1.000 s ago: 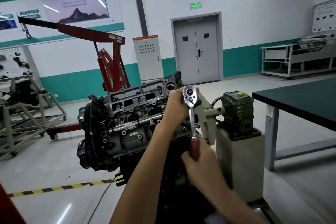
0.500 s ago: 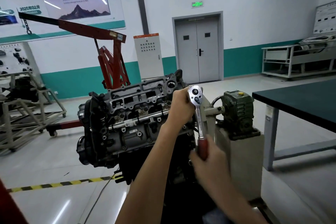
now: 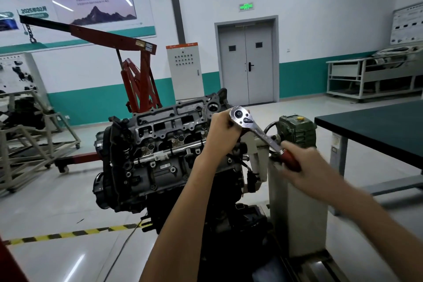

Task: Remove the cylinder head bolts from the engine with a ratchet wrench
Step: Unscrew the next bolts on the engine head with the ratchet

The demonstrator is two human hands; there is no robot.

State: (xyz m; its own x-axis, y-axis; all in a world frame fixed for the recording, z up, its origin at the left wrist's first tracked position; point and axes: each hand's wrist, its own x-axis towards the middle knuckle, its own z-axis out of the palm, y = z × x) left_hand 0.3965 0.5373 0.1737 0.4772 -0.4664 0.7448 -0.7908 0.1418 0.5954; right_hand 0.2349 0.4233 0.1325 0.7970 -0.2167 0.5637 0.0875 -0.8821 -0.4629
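The engine (image 3: 148,155) hangs on a stand in the middle, its cylinder head (image 3: 169,123) facing me. A chrome ratchet wrench (image 3: 256,130) with a red handle sits over the head's right end. My left hand (image 3: 222,133) grips the ratchet's head and the socket beneath it. My right hand (image 3: 306,165) grips the red handle, which slants down to the right. The bolt under the socket is hidden by my left hand.
The grey stand column (image 3: 295,208) with a green gearbox (image 3: 295,130) is right of the engine. A dark-topped table (image 3: 377,126) stands at the right. A red engine hoist (image 3: 137,80) stands behind, and a frame rack (image 3: 25,142) at the left.
My right hand has swung the ratchet handle from nearly vertical up and to the right. My left hand has stayed on the ratchet head.
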